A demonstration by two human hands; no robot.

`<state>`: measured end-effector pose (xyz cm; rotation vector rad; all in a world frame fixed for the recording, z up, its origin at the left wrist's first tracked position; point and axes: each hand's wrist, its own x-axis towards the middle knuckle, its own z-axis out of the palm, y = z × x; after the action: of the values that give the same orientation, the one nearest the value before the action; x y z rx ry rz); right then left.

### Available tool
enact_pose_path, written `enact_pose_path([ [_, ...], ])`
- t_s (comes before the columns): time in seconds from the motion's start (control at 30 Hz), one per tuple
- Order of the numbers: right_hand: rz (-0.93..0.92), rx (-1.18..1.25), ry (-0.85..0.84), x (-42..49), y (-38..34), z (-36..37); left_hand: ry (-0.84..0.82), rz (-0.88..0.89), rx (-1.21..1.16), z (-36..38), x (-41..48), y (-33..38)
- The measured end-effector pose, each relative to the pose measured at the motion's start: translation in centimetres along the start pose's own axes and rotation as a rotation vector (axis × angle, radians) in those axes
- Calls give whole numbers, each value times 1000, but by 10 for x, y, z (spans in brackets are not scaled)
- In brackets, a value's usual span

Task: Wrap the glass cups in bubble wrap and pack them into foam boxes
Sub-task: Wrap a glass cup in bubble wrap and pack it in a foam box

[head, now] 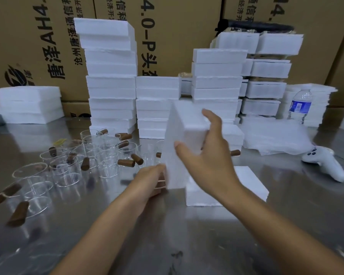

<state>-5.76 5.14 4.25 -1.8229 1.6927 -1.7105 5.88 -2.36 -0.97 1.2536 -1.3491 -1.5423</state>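
Observation:
A white foam box (184, 133) is tilted up on end above the steel table, held between both hands. My left hand (150, 179) grips its lower left edge. My right hand (209, 153) is spread against its right side, thumb on the front face, fingers curving over the top. Another foam box (250, 181) lies flat on the table just behind and to the right. Several clear glass cups with brown wooden handles (99, 155) stand and lie on the left of the table. A pile of bubble wrap sheets (274, 135) lies at the right.
Tall stacks of foam boxes (111, 76) line the back, in front of large cardboard cartons (167, 26). A water bottle (300, 106) stands at right, a white controller (326, 163) lies near it. Foam sheets (28, 104) sit far left.

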Motion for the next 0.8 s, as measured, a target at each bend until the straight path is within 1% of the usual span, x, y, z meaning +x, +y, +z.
enact_pose_path([
  [0.07, -62, -20, -87, 1, -8, 15, 37, 50, -12, -11, -1, 3],
  [0.13, -147, -82, -185, 0, -15, 28, 97, 156, -38, -26, -4, 6],
  [0.17, -211, -145, -223, -2, -17, 35, 133, 212, -72, -34, -7, 8],
  [0.23, -369, -313, -239, -7, -17, 46, 207, 276, -159, -50, -14, 13],
  [0.3, -472, -417, -268, -12, -17, 58, 213, 272, -255, -67, -17, 17],
  [0.37, -515, -457, -318, -17, -16, 69, 164, 209, -278, -81, -15, 23],
  [0.47, -523, -501, -375, -20, -12, 85, 122, 121, -204, -93, -12, 27],
  [0.57, -508, -483, -475, -22, -6, 89, 108, 101, -108, -95, -13, 27],
  [0.63, -496, -426, -510, -21, -1, 79, 155, 89, 13, -94, -12, 24],
  [0.7, -435, -379, -460, -15, 9, 58, 252, 81, 93, -93, -8, 19],
  [0.8, -271, -340, -304, 5, 31, 15, 297, 43, 126, -88, -4, 10],
])
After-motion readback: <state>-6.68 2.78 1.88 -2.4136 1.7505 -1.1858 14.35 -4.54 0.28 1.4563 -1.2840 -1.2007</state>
